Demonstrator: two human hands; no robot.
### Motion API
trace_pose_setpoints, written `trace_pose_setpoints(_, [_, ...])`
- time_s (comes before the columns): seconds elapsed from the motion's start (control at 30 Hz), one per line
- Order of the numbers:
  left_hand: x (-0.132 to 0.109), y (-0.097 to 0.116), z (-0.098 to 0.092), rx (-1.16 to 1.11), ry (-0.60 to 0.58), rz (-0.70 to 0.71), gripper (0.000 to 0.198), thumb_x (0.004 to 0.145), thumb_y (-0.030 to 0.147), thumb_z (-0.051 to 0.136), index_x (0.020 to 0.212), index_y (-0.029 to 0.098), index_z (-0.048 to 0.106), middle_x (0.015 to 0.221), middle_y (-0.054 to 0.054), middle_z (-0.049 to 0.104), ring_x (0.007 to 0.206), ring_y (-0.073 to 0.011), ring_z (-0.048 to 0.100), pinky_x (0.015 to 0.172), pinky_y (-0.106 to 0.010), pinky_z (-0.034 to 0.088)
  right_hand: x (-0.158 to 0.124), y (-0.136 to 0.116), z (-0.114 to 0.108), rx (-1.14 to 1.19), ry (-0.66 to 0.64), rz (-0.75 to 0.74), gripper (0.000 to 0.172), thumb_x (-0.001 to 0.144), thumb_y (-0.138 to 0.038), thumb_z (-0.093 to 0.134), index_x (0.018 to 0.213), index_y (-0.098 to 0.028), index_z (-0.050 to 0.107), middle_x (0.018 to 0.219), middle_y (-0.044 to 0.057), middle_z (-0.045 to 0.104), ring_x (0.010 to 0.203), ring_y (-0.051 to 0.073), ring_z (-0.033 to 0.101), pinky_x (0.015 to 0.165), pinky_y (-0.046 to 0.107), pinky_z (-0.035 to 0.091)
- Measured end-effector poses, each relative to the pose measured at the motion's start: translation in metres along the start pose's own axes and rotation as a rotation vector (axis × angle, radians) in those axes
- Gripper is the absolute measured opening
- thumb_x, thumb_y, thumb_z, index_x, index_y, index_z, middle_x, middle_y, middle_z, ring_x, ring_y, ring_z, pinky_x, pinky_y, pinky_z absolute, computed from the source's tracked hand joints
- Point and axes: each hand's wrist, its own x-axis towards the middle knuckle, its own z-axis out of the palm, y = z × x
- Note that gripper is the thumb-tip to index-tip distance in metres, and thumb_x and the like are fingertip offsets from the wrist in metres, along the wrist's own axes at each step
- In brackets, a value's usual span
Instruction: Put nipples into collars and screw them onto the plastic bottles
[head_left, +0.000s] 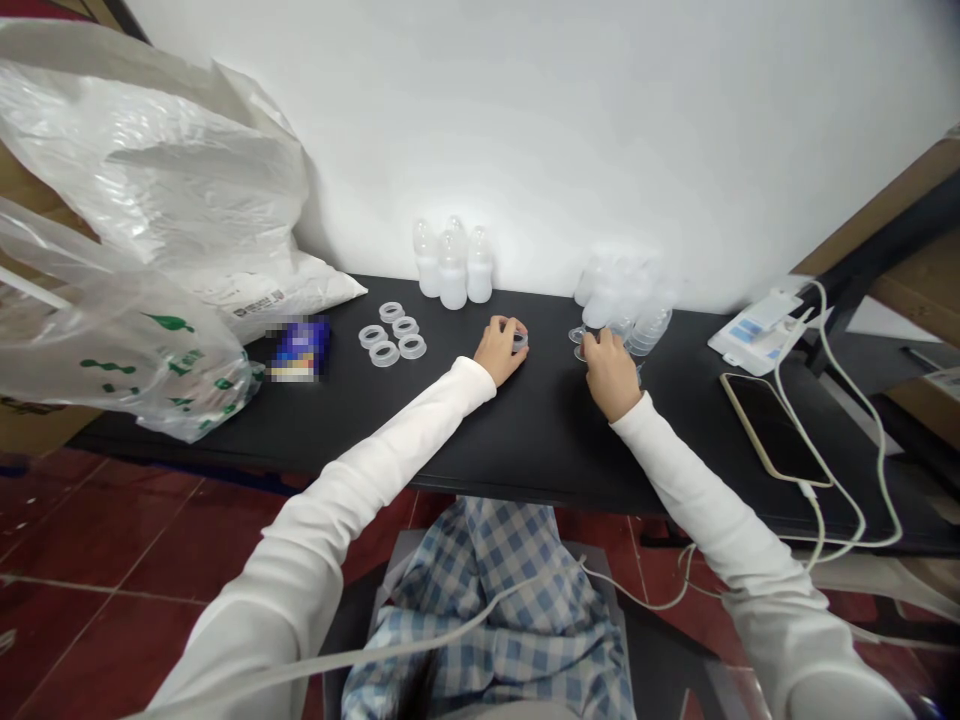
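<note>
Around a translucent bottle collar ring (520,342) curl the fingers of my left hand (499,352), closed on it against the black table. Further right, my right hand (612,374) pinches at a small clear round piece (580,353) that looks like a bottle nipple; the fingers partly cover it. Another clear round piece (576,334) lies just beyond those fingertips. Several more collar rings (385,360) lie grouped on the table to the left. Behind my right hand stand clear domed bottle caps (649,330), some nested in a row, beside whitish translucent bottle parts (600,300).
Several capped white baby bottles (452,288) stand by the wall. Large plastic bags (172,330) and a blurred blue packet (301,348) occupy the left. A phone (776,428) with a charging cable and a white power strip (757,330) lie at right. The table's front edge (510,490) is near my lap.
</note>
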Motion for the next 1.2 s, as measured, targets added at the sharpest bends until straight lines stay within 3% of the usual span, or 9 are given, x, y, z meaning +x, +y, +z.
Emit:
trace_pose_setpoints(0.13, [0.003,0.003,-0.009,-0.067,0.044,-0.117,0.023,0.084,0.014,0.071,0.106,0.02,0.065,0.105,-0.008,0.054,0.108,-0.0238,0.058,0.109,-0.048,0.048,0.005,-0.015,-0.007,0.147,0.162,-0.033,0.029,0.089,0.0,0.04,0.107,-0.014,0.058,0.101,0.015,0.059,0.093,0.028,0.059,0.082,0.04,0.05])
trace_pose_setpoints(0.2, [0.007,0.006,-0.009,-0.281,0.082,-0.21,0.02,0.086,0.019,0.072,0.104,0.02,0.063,0.096,-0.005,0.058,0.096,-0.0189,0.062,0.101,-0.041,0.053,0.006,-0.026,-0.009,0.293,0.252,-0.106,0.028,0.092,-0.003,0.04,0.111,-0.016,0.056,0.104,0.014,0.059,0.097,0.028,0.06,0.088,0.042,0.052])
trace_pose_setpoints(0.33, [0.014,0.014,-0.007,-0.861,0.088,-0.526,0.025,0.096,0.039,0.065,0.094,0.02,0.049,0.076,0.0,0.065,0.07,-0.0123,0.067,0.08,-0.03,0.058,0.006,-0.042,-0.005,0.586,0.372,-0.24,0.022,0.097,-0.011,0.041,0.111,-0.02,0.056,0.103,0.011,0.061,0.098,0.024,0.062,0.089,0.042,0.055])
trace_pose_setpoints(0.4, [0.014,0.019,-0.008,-1.013,0.058,-0.568,0.024,0.101,0.039,0.056,0.091,0.02,0.046,0.074,0.0,0.068,0.066,-0.0114,0.069,0.077,-0.028,0.059,0.006,-0.043,0.0,0.697,0.426,-0.259,0.018,0.098,-0.015,0.045,0.11,-0.022,0.056,0.101,0.009,0.062,0.096,0.022,0.063,0.086,0.041,0.057])
trace_pose_setpoints(0.57, [0.009,0.028,-0.011,-1.037,-0.033,-0.462,0.021,0.101,0.035,0.057,0.091,0.019,0.048,0.071,0.003,0.068,0.062,-0.0095,0.069,0.071,-0.025,0.06,0.008,-0.038,0.009,0.828,0.471,-0.164,0.01,0.098,-0.023,0.052,0.108,-0.022,0.055,0.1,0.007,0.062,0.09,0.019,0.064,0.078,0.037,0.059])
trace_pose_setpoints(0.73, [0.006,0.032,-0.01,-0.98,-0.146,-0.38,0.018,0.101,0.036,0.057,0.1,0.019,0.052,0.069,0.004,0.068,0.06,-0.0082,0.069,0.065,-0.021,0.059,0.009,-0.036,0.011,0.775,0.38,-0.052,0.01,0.098,-0.028,0.051,0.105,-0.022,0.054,0.101,0.008,0.063,0.085,0.019,0.063,0.079,0.037,0.058])
trace_pose_setpoints(0.93, [0.004,0.03,-0.005,-0.963,-0.239,-0.285,0.026,0.098,0.042,0.062,0.107,0.019,0.054,0.074,0.002,0.071,0.063,-0.0098,0.071,0.067,-0.023,0.059,0.012,-0.033,0.017,0.729,0.405,0.028,0.008,0.095,-0.028,0.055,0.1,-0.022,0.054,0.095,0.005,0.063,0.078,0.017,0.057,0.076,0.036,0.052])
trace_pose_setpoints(1.1, [0.003,0.024,-0.001,-0.986,-0.295,-0.239,0.036,0.087,0.036,0.076,0.109,0.018,0.054,0.073,0.002,0.072,0.068,-0.0125,0.073,0.071,-0.026,0.059,0.014,-0.027,0.024,0.756,0.404,0.118,0.016,0.093,-0.033,0.059,0.103,-0.022,0.054,0.095,0.003,0.06,0.077,0.015,0.054,0.075,0.033,0.05])
trace_pose_setpoints(1.2, [0.002,0.023,-0.001,-0.991,-0.265,-0.221,0.038,0.085,0.032,0.079,0.11,0.017,0.055,0.074,0.001,0.073,0.068,-0.0129,0.073,0.072,-0.027,0.059,0.015,-0.026,0.027,0.823,0.379,0.159,0.025,0.092,-0.038,0.063,0.107,-0.021,0.052,0.096,0.003,0.059,0.074,0.014,0.053,0.073,0.032,0.049])
